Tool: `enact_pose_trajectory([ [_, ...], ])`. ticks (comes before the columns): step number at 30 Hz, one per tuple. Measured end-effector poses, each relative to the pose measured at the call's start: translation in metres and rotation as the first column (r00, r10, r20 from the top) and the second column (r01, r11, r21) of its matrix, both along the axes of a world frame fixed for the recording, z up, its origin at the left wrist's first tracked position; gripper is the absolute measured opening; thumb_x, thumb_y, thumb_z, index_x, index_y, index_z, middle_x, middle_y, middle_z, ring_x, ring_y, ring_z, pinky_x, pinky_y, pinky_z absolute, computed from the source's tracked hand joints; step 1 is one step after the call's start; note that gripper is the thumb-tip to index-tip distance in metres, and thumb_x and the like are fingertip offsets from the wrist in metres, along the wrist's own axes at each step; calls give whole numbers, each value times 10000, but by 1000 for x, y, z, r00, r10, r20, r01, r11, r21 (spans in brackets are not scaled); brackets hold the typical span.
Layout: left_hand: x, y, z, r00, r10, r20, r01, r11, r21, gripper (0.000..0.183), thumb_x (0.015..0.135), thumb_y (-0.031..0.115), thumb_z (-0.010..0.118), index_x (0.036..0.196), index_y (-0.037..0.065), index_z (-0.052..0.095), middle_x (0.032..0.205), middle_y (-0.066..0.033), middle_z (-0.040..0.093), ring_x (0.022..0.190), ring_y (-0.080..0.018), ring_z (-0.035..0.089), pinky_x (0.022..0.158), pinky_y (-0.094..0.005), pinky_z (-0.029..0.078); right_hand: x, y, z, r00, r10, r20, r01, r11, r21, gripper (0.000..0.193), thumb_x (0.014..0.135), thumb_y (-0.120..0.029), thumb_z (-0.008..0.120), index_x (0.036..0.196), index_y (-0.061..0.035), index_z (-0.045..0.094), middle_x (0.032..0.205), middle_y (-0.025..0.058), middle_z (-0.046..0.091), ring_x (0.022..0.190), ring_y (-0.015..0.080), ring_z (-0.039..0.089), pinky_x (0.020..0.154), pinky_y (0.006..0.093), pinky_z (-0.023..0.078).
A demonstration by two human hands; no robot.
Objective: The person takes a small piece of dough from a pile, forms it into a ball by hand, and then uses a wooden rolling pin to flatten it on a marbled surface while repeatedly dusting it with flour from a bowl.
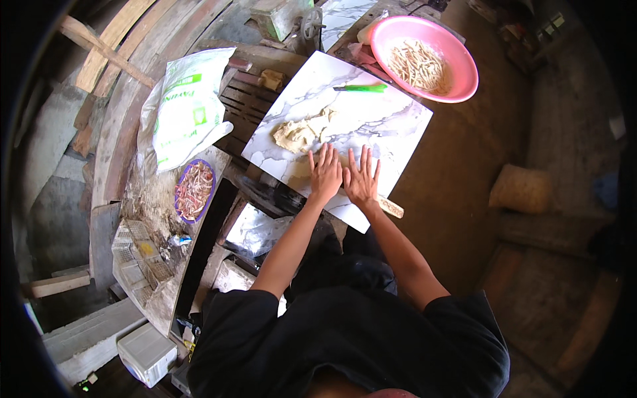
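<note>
Both my hands lie side by side on a white marbled board (391, 129), palms down. My left hand (325, 174) has its fingers stretched out and apart. Close beside it, my right hand (361, 178) is spread flat in the same way. Whatever may be under the palms is hidden. Just beyond my left fingertips sits a lumpy piece of pale dough (296, 135). A green cutter knife (361, 88) lies towards the board's far edge. By my right wrist, a light patterned strip (391, 207) sticks out past the near right edge.
A pink basin (464, 74) of pale dough strips stands beyond the board's far right corner. To the left are a white-and-green sack (189, 109) and a purple-rimmed dish (194, 191) of reddish-white pieces. A pale basket (136, 249) sits nearer, on the worn wooden surface.
</note>
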State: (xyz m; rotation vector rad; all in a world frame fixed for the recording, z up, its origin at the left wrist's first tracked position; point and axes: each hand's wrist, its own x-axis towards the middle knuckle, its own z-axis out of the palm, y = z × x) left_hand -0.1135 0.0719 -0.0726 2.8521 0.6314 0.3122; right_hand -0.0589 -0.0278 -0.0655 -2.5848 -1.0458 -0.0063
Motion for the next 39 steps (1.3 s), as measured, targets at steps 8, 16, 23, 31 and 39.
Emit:
enact_pose_trajectory([
  [8,-33,-13,-4,999,34,16,-34,999,-11,452,831,209,379,1243,24,366,1368,-125,218,1290,-230,137,1024,-472,67,-37,-10,3,999,53,-4,-53,997,-60,473,867,-308,294,1321,-179,258,1396,120,128,1295,245,98,1017,482,25],
  [16,-17,5,-6,999,11,-43,-15,996,-83,456,860,232,352,1286,74,311,1390,-124,149,1293,-236,111,1017,-478,89,-23,-12,1,990,137,-30,-136,990,30,542,856,-338,382,1318,-101,228,1390,140,132,1293,255,109,1027,438,76],
  [23,-17,25,-5,882,381,278,-11,606,-796,370,829,95,441,1190,20,419,1335,-232,210,1235,-332,238,969,-343,267,-25,-41,-3,995,46,-87,-44,998,34,361,796,-302,507,1057,-57,465,999,106,489,922,255,453,760,382,353],
  [31,-19,30,-2,901,416,122,-118,506,-854,295,824,104,458,1103,20,503,1081,-129,534,1004,-192,491,858,-280,367,-23,-38,1,994,35,-107,-33,999,20,253,832,-306,457,923,-77,514,933,100,490,878,255,488,717,391,382],
  [39,-8,34,23,821,556,131,46,165,-985,274,828,73,457,1079,-23,511,1076,-90,541,1026,-156,476,895,-258,338,-2,-43,1,983,29,-182,-21,999,44,330,842,-370,427,844,-53,517,821,106,520,753,265,538,666,370,430],
])
